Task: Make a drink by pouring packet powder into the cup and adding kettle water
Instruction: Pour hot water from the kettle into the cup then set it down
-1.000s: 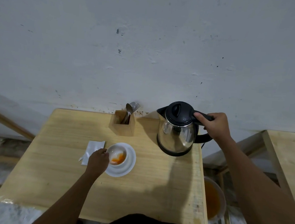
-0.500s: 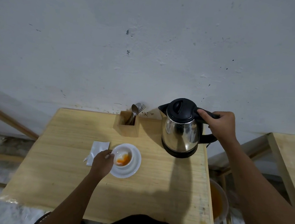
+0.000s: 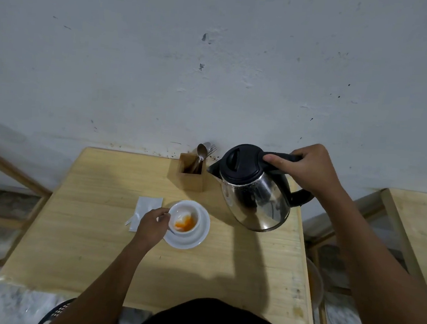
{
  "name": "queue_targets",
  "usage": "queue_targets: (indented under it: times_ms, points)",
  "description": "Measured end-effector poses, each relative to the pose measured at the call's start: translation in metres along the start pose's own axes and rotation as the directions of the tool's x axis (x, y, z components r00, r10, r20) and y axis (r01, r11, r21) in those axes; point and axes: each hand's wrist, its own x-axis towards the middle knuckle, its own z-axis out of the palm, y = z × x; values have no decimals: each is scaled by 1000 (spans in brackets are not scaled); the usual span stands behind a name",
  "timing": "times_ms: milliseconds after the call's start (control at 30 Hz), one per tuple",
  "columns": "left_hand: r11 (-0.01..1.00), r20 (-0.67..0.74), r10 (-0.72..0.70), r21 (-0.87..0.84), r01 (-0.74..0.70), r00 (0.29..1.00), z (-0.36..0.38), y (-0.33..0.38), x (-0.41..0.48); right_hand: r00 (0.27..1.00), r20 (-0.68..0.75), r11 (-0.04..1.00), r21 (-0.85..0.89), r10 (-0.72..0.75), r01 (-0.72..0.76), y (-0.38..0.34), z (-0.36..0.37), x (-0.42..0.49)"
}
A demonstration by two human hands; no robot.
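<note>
A white cup [image 3: 184,218] with orange and white powder in its bottom stands on a white saucer [image 3: 199,234] near the middle of the wooden table [image 3: 93,228]. My left hand [image 3: 153,224] grips the cup's left side. A steel kettle [image 3: 254,194] with a black lid is held above the table to the right of the cup, tilted with its spout toward the left. My right hand [image 3: 307,167] is closed around its black handle. An opened white packet [image 3: 146,211] lies flat just left of the cup, partly under my left hand.
A wooden holder [image 3: 190,176] with spoons and a fork stands at the table's back edge, just left of the kettle's spout. The wall is right behind the table. A second wooden table [image 3: 417,236] is at the right, and a bowl [image 3: 314,284] sits low between them.
The kettle has been lifted off the table and carried forward and left, toward the cup, tilting slightly. My left hand stays on the cup.
</note>
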Motion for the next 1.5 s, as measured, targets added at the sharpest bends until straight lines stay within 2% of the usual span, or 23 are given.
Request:
queue_targets:
  times_ms: [200, 600, 967, 1500]
  points:
    - [997, 7, 35, -65, -35, 999, 1, -8, -1, 992, 118, 986, -165, 42, -22, -28, 12, -20]
    - [992, 22, 124, -40, -123, 992, -2, -17, 7, 979, 183, 890, -457, 89, 4, -56, 39, -37]
    - [992, 58, 126, -37, -124, 990, -4, -21, 10, 973, 204, 827, -562, 112, 23, -73, 48, -37]
    - [990, 62, 139, -26, -138, 988, -6, -21, 10, 971, 206, 803, -596, 123, 25, -82, 40, -33]
